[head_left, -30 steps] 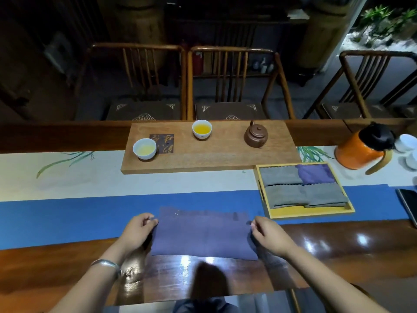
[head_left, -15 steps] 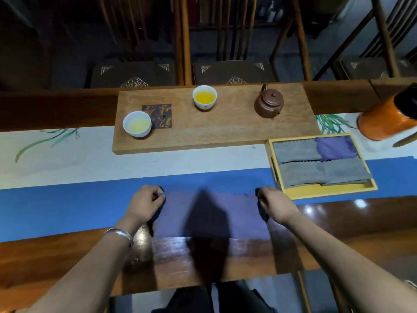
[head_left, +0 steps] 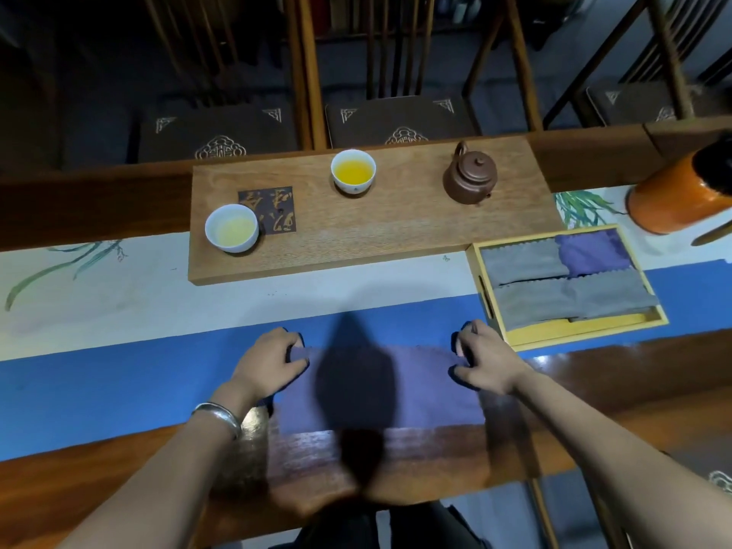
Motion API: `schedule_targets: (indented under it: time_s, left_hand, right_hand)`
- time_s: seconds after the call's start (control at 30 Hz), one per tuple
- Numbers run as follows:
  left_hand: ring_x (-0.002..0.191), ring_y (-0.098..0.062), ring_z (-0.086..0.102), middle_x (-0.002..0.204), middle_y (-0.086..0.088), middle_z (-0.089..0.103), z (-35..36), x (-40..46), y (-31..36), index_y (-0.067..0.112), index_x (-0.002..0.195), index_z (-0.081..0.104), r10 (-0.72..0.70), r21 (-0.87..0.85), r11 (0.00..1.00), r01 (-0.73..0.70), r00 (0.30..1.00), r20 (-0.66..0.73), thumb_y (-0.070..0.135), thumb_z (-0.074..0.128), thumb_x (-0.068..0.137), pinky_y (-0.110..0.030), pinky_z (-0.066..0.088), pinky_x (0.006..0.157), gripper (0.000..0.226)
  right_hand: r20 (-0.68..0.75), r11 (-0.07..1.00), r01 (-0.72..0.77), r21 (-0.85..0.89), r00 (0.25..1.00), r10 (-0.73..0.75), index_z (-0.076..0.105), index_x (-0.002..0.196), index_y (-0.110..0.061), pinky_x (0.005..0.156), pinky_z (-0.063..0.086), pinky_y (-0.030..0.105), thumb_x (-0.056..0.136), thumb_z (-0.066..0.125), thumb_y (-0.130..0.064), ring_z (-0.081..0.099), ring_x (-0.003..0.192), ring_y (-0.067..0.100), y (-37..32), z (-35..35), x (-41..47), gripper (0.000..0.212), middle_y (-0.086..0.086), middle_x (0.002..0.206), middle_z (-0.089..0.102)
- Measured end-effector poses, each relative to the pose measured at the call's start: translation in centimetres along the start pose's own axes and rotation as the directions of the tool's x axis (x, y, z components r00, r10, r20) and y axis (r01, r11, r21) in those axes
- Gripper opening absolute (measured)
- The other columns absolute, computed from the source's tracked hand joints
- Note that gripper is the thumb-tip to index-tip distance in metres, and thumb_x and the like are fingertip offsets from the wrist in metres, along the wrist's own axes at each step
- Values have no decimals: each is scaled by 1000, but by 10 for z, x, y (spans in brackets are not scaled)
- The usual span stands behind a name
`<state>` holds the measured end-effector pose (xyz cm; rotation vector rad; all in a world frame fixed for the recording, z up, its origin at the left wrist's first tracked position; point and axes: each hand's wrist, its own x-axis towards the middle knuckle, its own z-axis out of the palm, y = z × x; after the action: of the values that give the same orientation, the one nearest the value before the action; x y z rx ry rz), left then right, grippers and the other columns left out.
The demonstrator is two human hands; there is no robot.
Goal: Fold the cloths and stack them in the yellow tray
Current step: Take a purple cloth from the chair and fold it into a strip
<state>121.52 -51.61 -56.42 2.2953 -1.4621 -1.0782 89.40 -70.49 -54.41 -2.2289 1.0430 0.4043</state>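
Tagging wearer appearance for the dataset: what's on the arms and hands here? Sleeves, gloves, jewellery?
Both forearms are bare in view: no sleeves and no gloves. The left hand has a plain silver bangle at its wrist. The right hand shows nothing worn at the wrist. I can make out no rings or markings, though the fingers are partly in shadow.

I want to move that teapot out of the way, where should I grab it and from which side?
Judging by its pose, take the brown clay teapot by its loop handle at the upper left, coming from the left across the wooden tea board. The lid looks loose-fitting, so steady its knob from above.
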Motion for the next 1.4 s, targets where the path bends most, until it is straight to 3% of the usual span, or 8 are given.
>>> schedule_targets:
  time_s: [0.13, 0.4, 0.6, 0.87, 1.0, 1.1, 1.27, 1.4]
  left_hand:
    - [73, -23, 57, 77, -7, 65, -8, 5, -8, 10, 79, 57, -45, -127, 991, 45, 999, 6, 22, 62, 87, -35, 45, 68, 14]
    - [75, -25, 62, 76, -5, 69, -14, 14, -30, 14, 79, 64, -104, -211, 973, 93, 994, -41, 22, 59, 91, -36, 48, 69, 16]
    - [82, -20, 61, 90, -1, 67, -8, 5, -34, 16, 95, 60, -219, -325, 937, 128, 940, -262, 14, 55, 92, -33, 48, 77, 7]
    - [81, -10, 58, 90, 9, 56, 6, -39, -38, 34, 91, 53, -53, -181, 983, 14, 975, -216, 33, 66, 85, -31, 51, 70, 15]
    - [84, -8, 54, 110, 15, 40, 18, -61, -38, 45, 121, 43, 40, 96, 995, -30, 994, -103, 55, 60, 83, -29, 52, 62, 43]
    - [92, -11, 51, 118, 11, 37, 30, -70, -35, 41, 127, 42, 102, 284, 955, -88, 994, -36, 51, 58, 82, -24, 40, 56, 49]
    - [104, -18, 54, 121, 7, 47, 42, -79, -32, 31, 123, 51, 60, 259, 965, -25, 990, -130, 34, 50, 93, -31, 49, 62, 30]
    - [99, -19, 57, 111, 5, 54, 44, -79, -29, 25, 113, 60, 26, 136, 991, 2, 979, -200, 30, 51, 95, -33, 51, 68, 21]
  right_hand:
    - [90, 975, -125, 185, 990, 110, 41, 96, -16, 58, 39, 34, 74, 64, -16, 46, 59, 21, -6, -7, 5, 32, 5, 68, 56]
    - [26, 986, -130, 102, 991, 128, 46, 93, -16, 69, 49, 38, 83, 53, -12, 53, 64, 27, -5, -16, 22, 13, 6, 69, 60]
    - [-230, 993, -112, -39, 968, 100, 50, 109, -7, 77, 49, 41, 85, 51, -12, 50, 99, 32, -10, -5, 16, 24, 14, 105, 53]
    - [-203, 993, 24, -117, 978, -48, 52, 116, -12, 66, 36, 27, 90, 53, -21, 54, 100, 27, -4, 12, -23, 27, 7, 104, 53]
    - [-161, 994, 77, -82, 983, -90, 48, 123, -21, 75, 45, 29, 88, 56, -47, 53, 101, 17, -5, 19, -44, 44, -1, 108, 53]
    - [-83, 981, 89, -174, 991, -105, 43, 122, -26, 78, 45, 29, 82, 55, -58, 50, 104, 17, -3, 31, -55, 53, -2, 112, 51]
    - [-19, 946, 76, -315, 996, -86, 47, 116, -17, 73, 45, 35, 87, 51, -35, 49, 105, 27, 8, 46, -63, 35, 6, 111, 46]
    - [-87, 965, 41, -258, 994, -66, 52, 114, -16, 66, 40, 32, 90, 49, -26, 51, 101, 28, 10, 49, -64, 27, 7, 108, 50]
